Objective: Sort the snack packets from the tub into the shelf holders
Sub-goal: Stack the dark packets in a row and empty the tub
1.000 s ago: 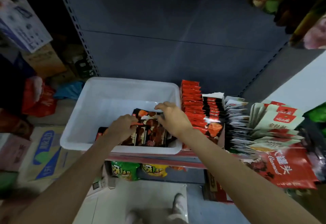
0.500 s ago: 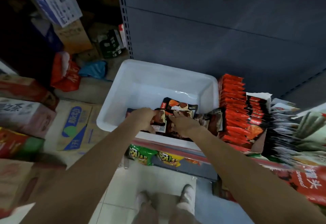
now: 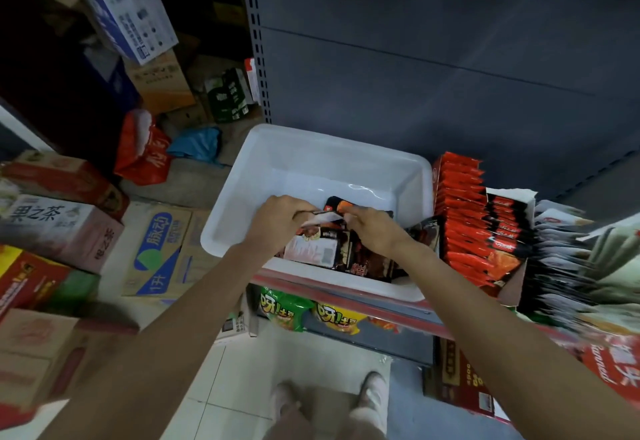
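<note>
A white plastic tub (image 3: 346,152) sits on the shelf, with several dark brown snack packets (image 3: 360,259) piled in its near right part. My left hand (image 3: 277,221) and my right hand (image 3: 374,231) are both inside the tub. Together they pinch a pale packet (image 3: 323,219) by its upper edge, the left at its left end and the right at its right end. One dark packet with an orange picture (image 3: 341,204) lies just behind the hands. To the right of the tub, a cardboard shelf holder (image 3: 519,276) stands packed with red and black packets (image 3: 464,211).
Further right are rows of grey-white packets (image 3: 561,252) and a red packet (image 3: 609,360). Green and yellow crisp bags (image 3: 287,308) lie on the shelf below. Cardboard boxes (image 3: 59,228) are stacked on the floor at left. My feet (image 3: 329,398) stand on pale tiles.
Both hands have risen from the packet pile and now hold a pale packet between them by its top edge. The camera has swung left, showing more of the floor boxes.
</note>
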A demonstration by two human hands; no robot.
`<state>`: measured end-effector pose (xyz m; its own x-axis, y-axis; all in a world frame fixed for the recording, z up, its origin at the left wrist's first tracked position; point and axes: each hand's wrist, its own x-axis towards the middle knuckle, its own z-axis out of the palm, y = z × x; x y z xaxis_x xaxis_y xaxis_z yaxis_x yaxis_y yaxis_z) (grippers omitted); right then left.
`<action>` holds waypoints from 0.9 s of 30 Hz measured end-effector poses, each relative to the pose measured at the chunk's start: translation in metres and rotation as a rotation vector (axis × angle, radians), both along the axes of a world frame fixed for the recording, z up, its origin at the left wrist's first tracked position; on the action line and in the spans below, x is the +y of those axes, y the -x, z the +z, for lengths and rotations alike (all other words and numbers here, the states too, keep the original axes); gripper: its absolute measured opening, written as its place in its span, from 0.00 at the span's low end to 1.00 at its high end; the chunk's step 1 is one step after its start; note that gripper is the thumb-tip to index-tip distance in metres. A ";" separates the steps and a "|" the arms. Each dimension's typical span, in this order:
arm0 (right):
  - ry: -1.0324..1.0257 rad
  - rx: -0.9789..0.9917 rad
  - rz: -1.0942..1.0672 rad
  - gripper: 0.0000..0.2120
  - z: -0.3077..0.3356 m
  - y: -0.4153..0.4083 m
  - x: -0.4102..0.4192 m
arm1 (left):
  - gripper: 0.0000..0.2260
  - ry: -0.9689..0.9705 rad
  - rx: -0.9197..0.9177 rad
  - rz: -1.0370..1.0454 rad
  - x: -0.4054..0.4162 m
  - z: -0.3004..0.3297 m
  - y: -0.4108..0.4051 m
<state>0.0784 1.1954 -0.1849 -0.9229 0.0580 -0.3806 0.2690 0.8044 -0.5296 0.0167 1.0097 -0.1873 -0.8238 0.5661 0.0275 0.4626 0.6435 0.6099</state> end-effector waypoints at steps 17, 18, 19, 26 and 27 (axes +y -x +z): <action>1.019 0.382 -0.826 0.28 0.085 -0.082 0.103 | 0.21 -0.498 -0.451 -0.110 0.140 0.075 -0.043; 0.951 0.399 -0.830 0.29 0.085 -0.090 0.110 | 0.22 -0.554 -0.564 -0.109 0.151 0.078 -0.049; 0.875 0.408 -0.829 0.30 0.085 -0.097 0.118 | 0.22 -0.591 -0.647 -0.119 0.161 0.080 -0.055; 0.590 0.517 -0.905 0.05 0.091 -0.145 0.159 | 0.33 -0.475 -0.518 -0.325 0.214 0.073 -0.084; 0.531 0.539 -0.914 0.06 0.090 -0.150 0.165 | 0.34 -0.411 -0.436 -0.361 0.217 0.071 -0.085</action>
<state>0.2283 1.3603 -0.0952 -0.6699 0.7309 -0.1305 0.2696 0.0757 -0.9600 0.1019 1.2264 -0.1161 -0.5704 0.8213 0.0077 0.2614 0.1726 0.9497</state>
